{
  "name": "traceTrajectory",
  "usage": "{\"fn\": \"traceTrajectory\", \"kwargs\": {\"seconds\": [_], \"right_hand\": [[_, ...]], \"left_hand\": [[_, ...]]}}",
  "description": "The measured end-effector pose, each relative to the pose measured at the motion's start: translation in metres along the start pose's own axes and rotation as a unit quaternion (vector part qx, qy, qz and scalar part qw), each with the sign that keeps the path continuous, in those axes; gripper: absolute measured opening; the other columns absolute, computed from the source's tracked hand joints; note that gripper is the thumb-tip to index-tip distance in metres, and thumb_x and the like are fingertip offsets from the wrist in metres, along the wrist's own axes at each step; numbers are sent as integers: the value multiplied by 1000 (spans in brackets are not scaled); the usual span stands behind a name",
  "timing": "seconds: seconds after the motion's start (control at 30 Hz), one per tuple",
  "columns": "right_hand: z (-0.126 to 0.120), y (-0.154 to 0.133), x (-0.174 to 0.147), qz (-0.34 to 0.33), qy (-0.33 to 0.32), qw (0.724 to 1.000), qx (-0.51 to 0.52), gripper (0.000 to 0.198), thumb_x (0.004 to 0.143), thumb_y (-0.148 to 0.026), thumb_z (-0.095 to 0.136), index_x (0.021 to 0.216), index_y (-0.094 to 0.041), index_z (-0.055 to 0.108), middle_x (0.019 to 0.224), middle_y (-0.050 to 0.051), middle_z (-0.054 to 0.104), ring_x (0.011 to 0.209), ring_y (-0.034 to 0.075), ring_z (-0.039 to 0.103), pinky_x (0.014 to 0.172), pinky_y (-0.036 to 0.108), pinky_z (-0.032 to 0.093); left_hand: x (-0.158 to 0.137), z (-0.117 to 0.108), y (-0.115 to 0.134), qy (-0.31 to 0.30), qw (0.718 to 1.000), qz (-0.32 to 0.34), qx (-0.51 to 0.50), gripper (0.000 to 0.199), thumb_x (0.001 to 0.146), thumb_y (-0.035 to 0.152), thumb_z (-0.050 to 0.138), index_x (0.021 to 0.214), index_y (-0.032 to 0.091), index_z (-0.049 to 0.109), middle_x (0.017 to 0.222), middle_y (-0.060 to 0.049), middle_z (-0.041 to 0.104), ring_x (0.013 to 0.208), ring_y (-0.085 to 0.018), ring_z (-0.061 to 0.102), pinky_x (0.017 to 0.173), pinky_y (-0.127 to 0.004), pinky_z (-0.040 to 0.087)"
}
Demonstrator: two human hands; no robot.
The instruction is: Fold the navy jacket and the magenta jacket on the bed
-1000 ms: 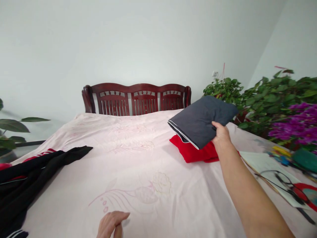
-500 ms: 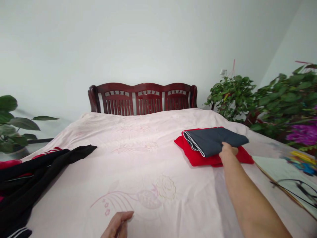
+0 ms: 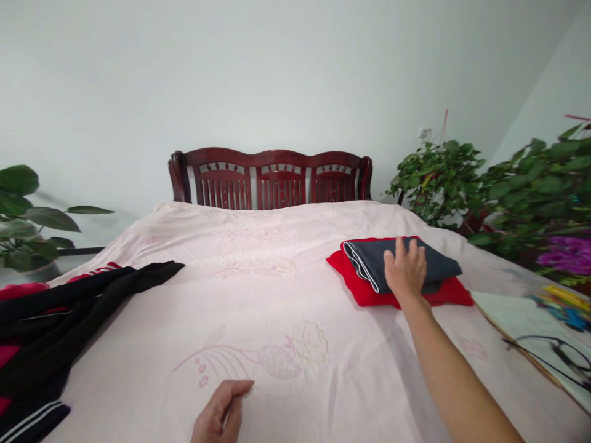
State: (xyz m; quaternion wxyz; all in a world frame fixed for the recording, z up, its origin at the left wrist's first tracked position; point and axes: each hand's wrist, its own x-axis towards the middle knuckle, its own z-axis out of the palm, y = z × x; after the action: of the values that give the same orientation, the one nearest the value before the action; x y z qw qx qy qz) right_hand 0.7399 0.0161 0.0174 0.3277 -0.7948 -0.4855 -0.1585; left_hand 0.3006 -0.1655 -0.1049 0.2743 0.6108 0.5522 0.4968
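On the right side of the bed lies a folded dark grey garment [image 3: 438, 259] with white piping along its left edge. It rests on a folded red garment [image 3: 369, 294], which sticks out around it. My right hand [image 3: 406, 267] is over the grey garment with its fingers spread, holding nothing; it appears to lie on the cloth. At the bottom centre, my left hand [image 3: 219, 411] is low over the pale pink bedsheet [image 3: 277, 301]. Its fingers are loosely bent, thumb and forefinger apart, with nothing between them.
A heap of black, navy and red clothes [image 3: 55, 326] spreads along the left edge. Eyeglasses [image 3: 554, 354] lie on a paper pad [image 3: 521, 320] at right, near small colourful items [image 3: 563, 307]. Beyond the bed stands a dark red wooden bench back [image 3: 272, 178]. Potted plants [image 3: 434, 178] flank the bed.
My right hand has let go of the grey garment's near edge and moved up and left onto its top, fingers now spread. The left hand has hardly moved.
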Motion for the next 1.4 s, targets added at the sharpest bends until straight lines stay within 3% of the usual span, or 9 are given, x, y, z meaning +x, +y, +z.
{"fn": "traceTrajectory", "kwargs": {"seconds": [0.1,0.17,0.37,0.57,0.67,0.83,0.97,1.2,1.4], "right_hand": [[26,-14,-9,-14,-186,981,-60,61,99,-51,18,153,-26,32,161,8,26,147,35,19,113,65,20],[43,-14,-10,-2,-240,966,-94,63,98,-52,17,155,-27,29,161,7,26,147,33,20,113,66,16],[49,-10,-14,-10,-228,966,-125,66,98,-53,16,154,-22,30,160,8,29,146,34,24,113,63,18],[49,-29,-106,-112,-70,983,-130,62,97,-35,26,147,0,38,155,22,34,144,34,26,116,52,21],[59,-42,-163,-154,-129,974,-104,61,95,-37,29,143,-3,44,150,22,41,142,33,34,110,49,33],[59,-58,-218,-222,-216,945,-105,55,92,-36,30,140,-20,51,149,13,47,138,30,42,109,55,34],[47,-63,-232,-253,-198,941,-110,57,91,-36,31,140,-17,51,150,16,45,138,31,42,110,54,32],[34,-62,-243,-227,-215,947,-70,55,88,-38,34,136,-22,54,147,15,49,137,31,43,109,57,34],[22,-59,-250,-233,-207,949,-42,51,84,-39,39,129,-28,60,141,12,55,134,33,46,105,59,36]], "left_hand": [[-2,4,6,9,1000,-8,-14,23,86,38,54,85,25,73,82,-1,72,79,-19,68,77,-26,56],[-2,5,8,6,1000,-15,-15,24,87,37,53,84,24,73,82,-2,72,78,-19,68,77,-28,55],[1,2,8,-47,999,-6,0,24,88,28,48,88,23,71,86,-3,71,85,-19,67,81,-31,53],[5,6,7,-57,998,-15,12,31,81,10,41,88,22,69,89,-4,70,89,-18,65,84,-33,51],[6,8,7,-48,999,-15,15,32,75,7,44,86,23,69,89,-3,71,89,-18,65,85,-33,51],[7,10,6,-49,997,-8,60,32,72,7,48,86,25,71,90,-2,72,92,-19,64,87,-35,49],[8,11,6,-67,993,2,94,35,73,8,48,89,26,73,92,-2,73,94,-20,63,89,-36,47],[3,7,13,-130,977,69,157,34,78,14,53,101,26,74,101,-4,71,100,-23,59,93,-41,44],[-22,-15,16,-214,930,186,232,43,89,32,56,132,28,59,139,-8,56,127,-26,48,109,-44,36]]}}
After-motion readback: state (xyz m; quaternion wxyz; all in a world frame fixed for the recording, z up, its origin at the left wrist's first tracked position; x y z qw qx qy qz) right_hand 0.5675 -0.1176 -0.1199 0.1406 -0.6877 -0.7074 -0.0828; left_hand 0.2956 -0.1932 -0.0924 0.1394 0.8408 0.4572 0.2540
